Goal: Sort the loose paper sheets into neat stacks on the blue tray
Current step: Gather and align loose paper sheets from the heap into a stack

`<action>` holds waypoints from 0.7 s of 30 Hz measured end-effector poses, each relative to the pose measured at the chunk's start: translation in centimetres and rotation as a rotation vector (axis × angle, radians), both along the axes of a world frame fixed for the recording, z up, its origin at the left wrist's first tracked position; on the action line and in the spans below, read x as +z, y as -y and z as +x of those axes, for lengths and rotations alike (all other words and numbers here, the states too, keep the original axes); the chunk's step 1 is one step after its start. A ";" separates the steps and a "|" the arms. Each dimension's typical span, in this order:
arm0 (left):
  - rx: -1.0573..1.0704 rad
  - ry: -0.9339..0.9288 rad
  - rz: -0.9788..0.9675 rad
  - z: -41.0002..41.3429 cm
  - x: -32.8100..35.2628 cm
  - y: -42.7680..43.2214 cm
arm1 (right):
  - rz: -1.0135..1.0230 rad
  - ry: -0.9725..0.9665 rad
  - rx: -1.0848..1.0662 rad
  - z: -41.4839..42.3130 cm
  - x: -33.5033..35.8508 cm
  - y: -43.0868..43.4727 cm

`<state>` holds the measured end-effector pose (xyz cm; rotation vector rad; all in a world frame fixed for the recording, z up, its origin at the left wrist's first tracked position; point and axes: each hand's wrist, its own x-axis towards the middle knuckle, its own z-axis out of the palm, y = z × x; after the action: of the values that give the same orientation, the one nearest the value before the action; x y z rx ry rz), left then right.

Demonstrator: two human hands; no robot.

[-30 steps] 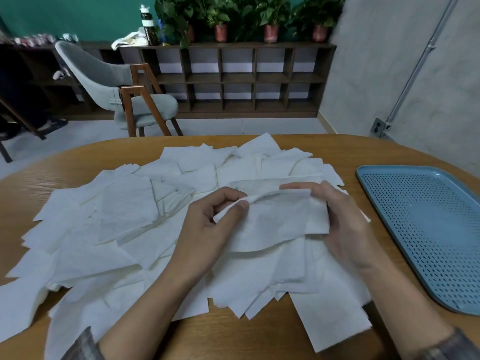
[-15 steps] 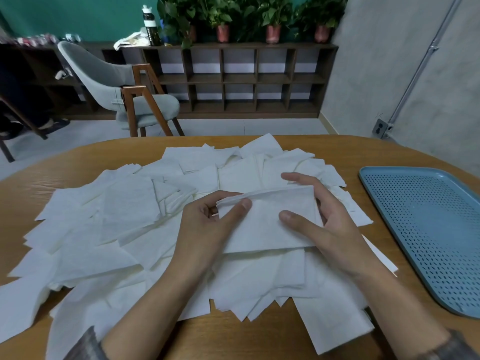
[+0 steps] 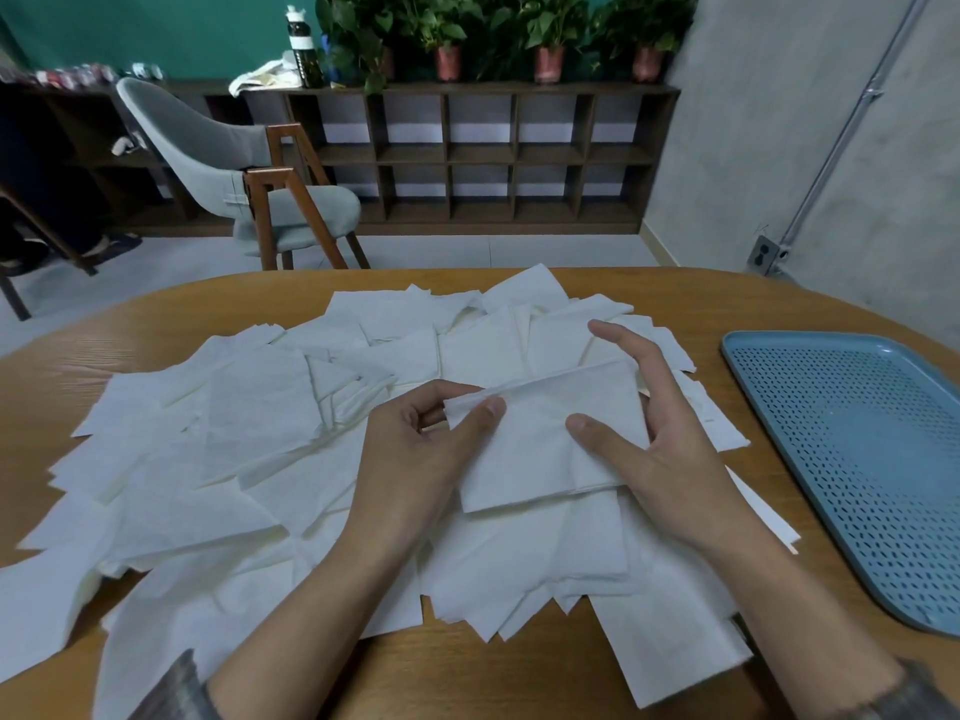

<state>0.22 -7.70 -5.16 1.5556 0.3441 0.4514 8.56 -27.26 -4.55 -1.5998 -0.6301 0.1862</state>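
Left grip has the 9 o'clock top corner of a small stack of sheets pinched between its thumb and curled fingers. Right grip holds the 3 o'clock side, thumb flat on top, fingers spread pretty wide behind the edge. The stack sits just above the big messy pile of loose sheets, which covers the middle of the desk and runs out toward 9 o'clock. Blue tray is at 3 o'clock, just beside the pile, not touching.
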 end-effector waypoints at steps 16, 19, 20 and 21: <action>-0.046 0.110 0.338 -0.3 0.2 0.1 | 0.041 0.040 0.108 0.3 0.7 0.9; -0.078 0.140 0.416 -0.2 -0.1 0.3 | -0.065 0.050 0.086 0.7 0.5 1.1; -0.076 0.149 0.453 -0.2 -0.3 0.4 | -0.082 0.039 0.056 0.7 0.3 1.0; -0.041 0.177 0.533 -0.1 -0.5 0.5 | -0.091 0.034 0.018 0.8 0.2 0.9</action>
<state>0.09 -8.18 -5.62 2.0153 0.0518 0.6812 9.40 -28.20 -4.39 -1.6885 -0.6711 0.2037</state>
